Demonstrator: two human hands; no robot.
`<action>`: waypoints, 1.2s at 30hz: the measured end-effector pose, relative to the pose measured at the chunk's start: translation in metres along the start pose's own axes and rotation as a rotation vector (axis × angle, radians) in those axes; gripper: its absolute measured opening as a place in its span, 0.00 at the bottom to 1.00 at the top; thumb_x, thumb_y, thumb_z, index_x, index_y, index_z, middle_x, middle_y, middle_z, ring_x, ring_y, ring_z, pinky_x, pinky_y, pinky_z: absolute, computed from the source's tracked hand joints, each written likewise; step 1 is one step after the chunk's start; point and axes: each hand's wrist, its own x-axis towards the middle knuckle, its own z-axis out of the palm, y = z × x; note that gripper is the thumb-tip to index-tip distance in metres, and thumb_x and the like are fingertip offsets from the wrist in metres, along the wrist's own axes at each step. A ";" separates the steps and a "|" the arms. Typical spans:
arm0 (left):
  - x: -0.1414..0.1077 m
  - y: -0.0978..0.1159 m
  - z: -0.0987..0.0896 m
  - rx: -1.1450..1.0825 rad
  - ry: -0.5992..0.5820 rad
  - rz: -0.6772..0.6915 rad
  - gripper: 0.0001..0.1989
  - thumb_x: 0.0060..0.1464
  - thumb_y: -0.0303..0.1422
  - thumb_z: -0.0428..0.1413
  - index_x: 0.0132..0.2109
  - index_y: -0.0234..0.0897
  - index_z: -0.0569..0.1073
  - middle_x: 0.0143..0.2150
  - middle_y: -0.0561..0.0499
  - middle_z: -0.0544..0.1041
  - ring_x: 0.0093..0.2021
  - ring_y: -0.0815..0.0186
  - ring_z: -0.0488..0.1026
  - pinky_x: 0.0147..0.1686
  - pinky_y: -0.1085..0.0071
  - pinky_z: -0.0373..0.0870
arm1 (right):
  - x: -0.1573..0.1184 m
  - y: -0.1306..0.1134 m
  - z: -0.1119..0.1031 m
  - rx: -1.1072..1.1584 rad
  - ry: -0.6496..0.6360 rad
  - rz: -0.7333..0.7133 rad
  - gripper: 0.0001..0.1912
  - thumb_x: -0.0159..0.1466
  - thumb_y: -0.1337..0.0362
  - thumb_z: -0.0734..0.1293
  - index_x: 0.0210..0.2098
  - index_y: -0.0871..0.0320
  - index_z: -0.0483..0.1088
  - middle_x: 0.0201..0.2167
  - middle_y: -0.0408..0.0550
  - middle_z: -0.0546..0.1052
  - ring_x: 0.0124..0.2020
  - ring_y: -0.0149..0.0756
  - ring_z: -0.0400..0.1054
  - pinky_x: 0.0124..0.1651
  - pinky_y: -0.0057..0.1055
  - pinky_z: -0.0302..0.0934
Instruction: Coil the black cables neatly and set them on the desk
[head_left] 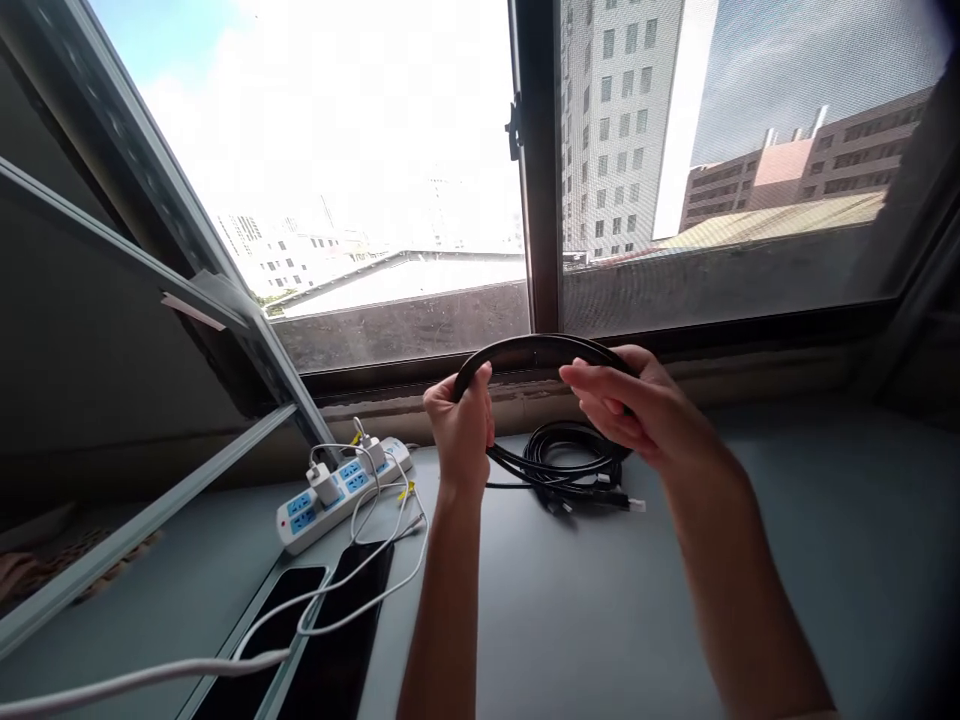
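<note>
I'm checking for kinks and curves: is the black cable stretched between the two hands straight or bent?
Bent: the black cable forms an upward arch between the left hand and the right hand.

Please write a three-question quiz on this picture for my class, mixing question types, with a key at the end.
1. Multiple choice: what arches between the left hand and the right hand?
a) a white charging cable
b) a black cable
c) a metal bar

2. True or false: two white plugs sit in the power strip.

3. Fill in the blank: as seen in the picture, the coiled black cables on the table lie to the ____ of the power strip.

Key: 1. b; 2. true; 3. right.
</note>
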 end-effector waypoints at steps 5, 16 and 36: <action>0.010 -0.017 -0.002 0.128 -0.149 -0.154 0.20 0.49 0.34 0.52 0.14 0.37 0.56 0.10 0.59 0.54 0.12 0.72 0.65 0.17 0.77 0.60 | 0.000 -0.003 0.010 0.166 0.095 0.006 0.23 0.57 0.65 0.67 0.12 0.59 0.52 0.05 0.33 0.51 0.07 0.17 0.38 0.10 0.21 0.30; -0.003 -0.031 0.022 0.292 -0.442 -0.374 0.15 0.53 0.35 0.48 0.21 0.35 0.66 0.14 0.53 0.68 0.12 0.67 0.68 0.14 0.75 0.59 | -0.004 -0.004 0.016 0.131 0.446 -0.400 0.23 0.55 0.68 0.66 0.10 0.58 0.51 0.06 0.34 0.49 0.08 0.19 0.38 0.13 0.25 0.32; 0.009 -0.021 0.012 -0.204 -0.457 -0.135 0.15 0.55 0.41 0.51 0.27 0.35 0.65 0.36 0.49 0.75 0.38 0.64 0.75 0.41 0.70 0.68 | 0.013 0.008 0.014 0.420 0.401 -0.358 0.24 0.49 0.66 0.65 0.10 0.58 0.44 0.04 0.34 0.46 0.07 0.20 0.37 0.11 0.23 0.32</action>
